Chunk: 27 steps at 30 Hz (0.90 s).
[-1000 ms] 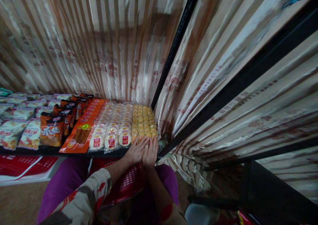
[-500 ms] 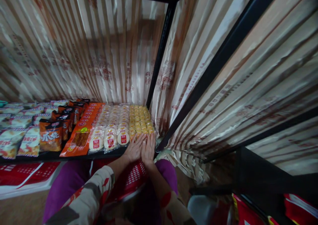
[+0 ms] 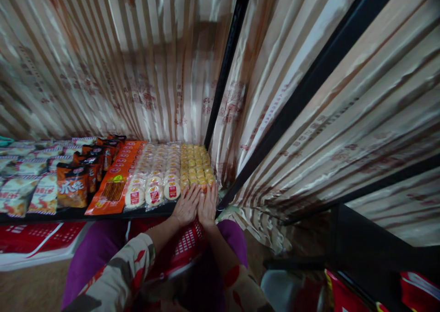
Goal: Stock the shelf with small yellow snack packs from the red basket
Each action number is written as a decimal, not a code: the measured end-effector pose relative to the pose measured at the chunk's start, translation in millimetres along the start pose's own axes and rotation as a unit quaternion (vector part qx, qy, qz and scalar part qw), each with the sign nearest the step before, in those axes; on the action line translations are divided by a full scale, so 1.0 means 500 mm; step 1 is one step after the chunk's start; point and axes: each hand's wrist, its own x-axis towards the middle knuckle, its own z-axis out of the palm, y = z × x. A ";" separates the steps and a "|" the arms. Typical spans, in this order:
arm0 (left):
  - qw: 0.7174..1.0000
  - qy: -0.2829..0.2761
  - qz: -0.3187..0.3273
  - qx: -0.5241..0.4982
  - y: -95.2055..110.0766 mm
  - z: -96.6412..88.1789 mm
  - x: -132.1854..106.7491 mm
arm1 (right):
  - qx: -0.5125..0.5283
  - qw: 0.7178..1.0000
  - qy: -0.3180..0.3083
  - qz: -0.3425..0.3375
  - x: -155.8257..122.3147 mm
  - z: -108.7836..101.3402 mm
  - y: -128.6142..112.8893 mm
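My left hand (image 3: 186,205) and my right hand (image 3: 208,205) lie side by side, fingers stretched flat, on the front end of the rows of small yellow packaged cakes (image 3: 195,163) at the right end of a low black shelf (image 3: 68,214). Both hands are open and press against the packs, gripping nothing. Left of the yellow rows lie rows of round white cakes with red labels (image 3: 156,174).
Further left on the shelf sit an orange snack pack (image 3: 118,174), dark orange bags (image 3: 74,186) and pale striped bags (image 3: 20,192). A red plastic basket (image 3: 185,243) rests on my lap. Striped cloth (image 3: 137,64) lines the shelf; black frame posts (image 3: 225,73) stand right.
The camera has tilted and shifted a little. Both hands stay flat on the front of the yellow cake rows, hardly moved.
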 end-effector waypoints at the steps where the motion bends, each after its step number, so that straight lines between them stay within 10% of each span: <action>1: 1.000 -0.001 -0.002 0.003 0.000 0.001 0.000 | -0.004 1.000 0.001 -0.001 0.000 0.002 0.000; 27: 0.999 -0.023 -0.030 -0.018 0.004 -0.014 0.006 | 0.015 0.999 -0.021 -0.021 -0.022 -0.017 -0.012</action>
